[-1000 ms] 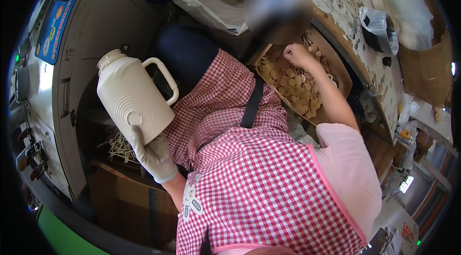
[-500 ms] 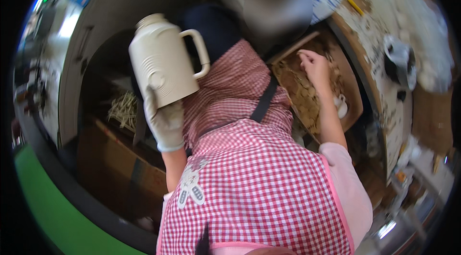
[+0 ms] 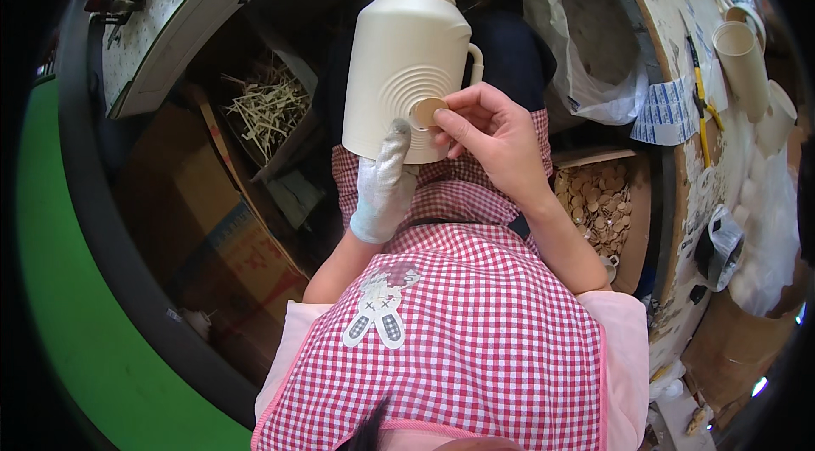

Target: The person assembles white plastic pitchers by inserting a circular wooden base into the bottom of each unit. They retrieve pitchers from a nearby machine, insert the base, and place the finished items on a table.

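- My gloved left hand (image 3: 382, 188) grips the cream jug (image 3: 407, 52) from below.
- My bare right hand (image 3: 492, 133) pinches a round tan disc (image 3: 426, 112) against the jug's ribbed side.

Taking the cream jug (image 3: 407, 52) as landmark: left of it a dark recess stays open down to a bundle of pale sticks (image 3: 267, 103). Right of it a white plastic bag (image 3: 586, 52) crowds close. Below right, the tray of wooden discs (image 3: 598, 209) lies open from above, hemmed by the table (image 3: 679, 222) edge.
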Available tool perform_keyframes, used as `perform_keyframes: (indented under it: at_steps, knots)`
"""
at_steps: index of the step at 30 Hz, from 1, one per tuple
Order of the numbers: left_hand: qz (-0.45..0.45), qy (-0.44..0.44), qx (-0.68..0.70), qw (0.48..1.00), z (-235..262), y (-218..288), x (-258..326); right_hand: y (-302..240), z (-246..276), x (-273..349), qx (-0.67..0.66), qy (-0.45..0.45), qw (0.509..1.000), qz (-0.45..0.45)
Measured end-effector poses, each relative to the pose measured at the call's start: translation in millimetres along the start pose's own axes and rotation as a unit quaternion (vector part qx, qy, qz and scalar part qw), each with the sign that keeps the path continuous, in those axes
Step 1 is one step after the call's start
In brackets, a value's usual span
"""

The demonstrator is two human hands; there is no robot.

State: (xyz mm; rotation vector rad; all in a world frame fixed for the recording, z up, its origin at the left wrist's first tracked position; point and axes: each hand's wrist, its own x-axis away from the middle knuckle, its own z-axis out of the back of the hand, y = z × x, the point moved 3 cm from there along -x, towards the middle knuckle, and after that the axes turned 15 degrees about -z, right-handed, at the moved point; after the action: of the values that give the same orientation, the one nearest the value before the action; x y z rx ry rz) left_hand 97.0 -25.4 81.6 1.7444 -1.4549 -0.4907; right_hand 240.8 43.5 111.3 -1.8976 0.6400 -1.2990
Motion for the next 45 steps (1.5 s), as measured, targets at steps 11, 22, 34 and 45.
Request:
perform_keyframes:
  at_steps: [11,22,34,45]
  knots:
    - [0.028,0.012,-0.025,0.999,12,-9,-3,11,6,-2,-0.047,-0.027,0.997,-0.056]
    - [-0.002,0.007,-0.105,0.994,12,-4,-7,9,0,-4,0.067,0.01,0.997,-0.039]
    - [-0.075,0.007,-0.174,0.982,9,-6,-7,14,14,-14,0.031,0.04,0.997,-0.057]
    - [-0.118,-0.003,-0.198,0.973,20,11,-19,16,5,-43,0.158,0.129,0.979,-0.002]
